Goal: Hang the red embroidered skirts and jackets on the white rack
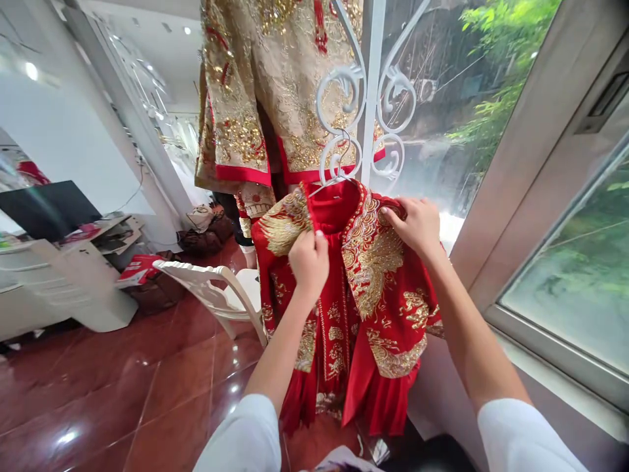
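A red garment with gold embroidery (373,308) hangs on a white hanger (330,183) hooked into a white scrolled metal stand (366,98). My left hand (308,261) is closed, pinching the garment's left front edge near the collar. My right hand (415,225) grips the right shoulder of the same garment, fingers curled over the embroidered cloth. Above it hangs a beige and gold embroidered robe with red trim (260,98).
A white plastic chair (216,292) stands just left of the garment on the glossy red tiled floor (122,393). A white desk with a dark monitor (49,210) is at far left. A window frame (521,196) runs along the right.
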The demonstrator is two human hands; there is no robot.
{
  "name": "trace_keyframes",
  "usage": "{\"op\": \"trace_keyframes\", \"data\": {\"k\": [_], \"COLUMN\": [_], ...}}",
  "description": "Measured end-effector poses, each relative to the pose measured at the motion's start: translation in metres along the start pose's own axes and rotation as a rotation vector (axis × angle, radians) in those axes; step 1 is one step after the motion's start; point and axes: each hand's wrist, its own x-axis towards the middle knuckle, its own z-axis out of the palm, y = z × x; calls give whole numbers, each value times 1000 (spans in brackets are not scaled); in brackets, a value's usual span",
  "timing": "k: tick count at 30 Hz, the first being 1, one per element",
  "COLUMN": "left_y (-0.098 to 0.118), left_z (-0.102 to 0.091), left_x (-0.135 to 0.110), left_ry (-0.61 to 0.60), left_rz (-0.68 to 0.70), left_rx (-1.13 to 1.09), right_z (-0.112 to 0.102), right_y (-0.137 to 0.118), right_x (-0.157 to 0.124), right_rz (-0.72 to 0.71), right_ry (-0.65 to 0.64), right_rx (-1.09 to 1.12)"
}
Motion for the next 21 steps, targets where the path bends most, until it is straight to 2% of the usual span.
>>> {"op": "trace_keyframes", "data": {"k": [2,4,7,10,12,13,15,17,18,19,21], "left_y": [29,45,38,10,-6,-12,-21,-31,-37,-44,-60], "left_z": [17,36,52,35,12,1,-16,-21,-19,-16,-8], "left_x": [9,4,-22,-43,-38,-28,4,44,64,82,112], "left_ry": [-30,-146,-403,-569,-598,-560,-378,-202,-198,-263,-507], "left_rz": [83,150,158,67,58,84,158,193,189,181,160], "left_rx": [-23,33,156,182,173,178,197,198,180,163,127], "right_z": [6,8,9,6,1,-1,-6,-7,-7,-5,-2], "right_y": [-4,-6,-6,-4,-3,-4,-7,-10,-12,-14,-14], "right_x": [-3,-8,-13,-8,-1,5,18,31,37,43,53], "right_rz": [24,39,57,92,99,74,-48,-217,-280,-309,-282], "right_ry": [17,26,42,25,-32,-61,-120,-208,-255,-292,-342], "right_rx": [-9,-6,3,31,63,92,189,310,360,393,420]}}
